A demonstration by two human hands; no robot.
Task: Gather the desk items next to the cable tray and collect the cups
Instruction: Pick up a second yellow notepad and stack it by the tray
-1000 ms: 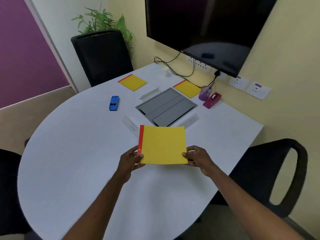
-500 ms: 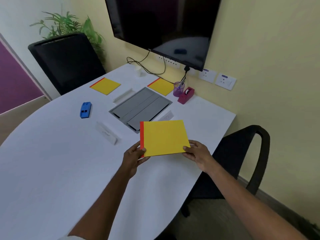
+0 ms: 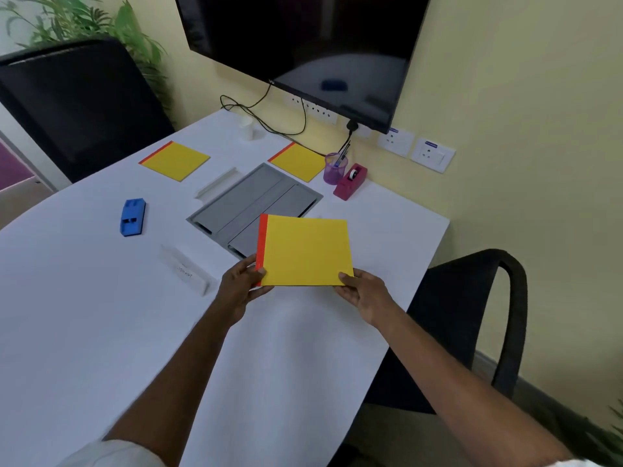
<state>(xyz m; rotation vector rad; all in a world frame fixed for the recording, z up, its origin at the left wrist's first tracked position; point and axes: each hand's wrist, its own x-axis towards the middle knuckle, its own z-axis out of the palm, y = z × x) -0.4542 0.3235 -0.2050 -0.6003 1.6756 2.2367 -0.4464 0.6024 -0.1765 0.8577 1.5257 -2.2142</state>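
- Holding yellow notebook (image 3: 305, 252) off the white table (image 3: 84, 332): left hand (image 3: 241, 286) pinches its 7 o'clock corner at the red spine, right hand (image 3: 362, 293) pinches its 5 o'clock corner.
- Notebook overlaps the near end of the grey cable tray (image 3: 251, 205), which sits at 11 o'clock from the hands.
- Two more yellow notebooks lie flat, one (image 3: 175, 160) at 10 o'clock of the tray, the other (image 3: 298, 161) at 1 o'clock.
- White cup (image 3: 246, 128) at 12 o'clock near the wall; blurry, probably paper.
- Blue stapler (image 3: 132, 217) at 9 o'clock of the tray.
- Versus 0.5 s ago: grip unchanged, notebook carried further over the tray, camera closer.
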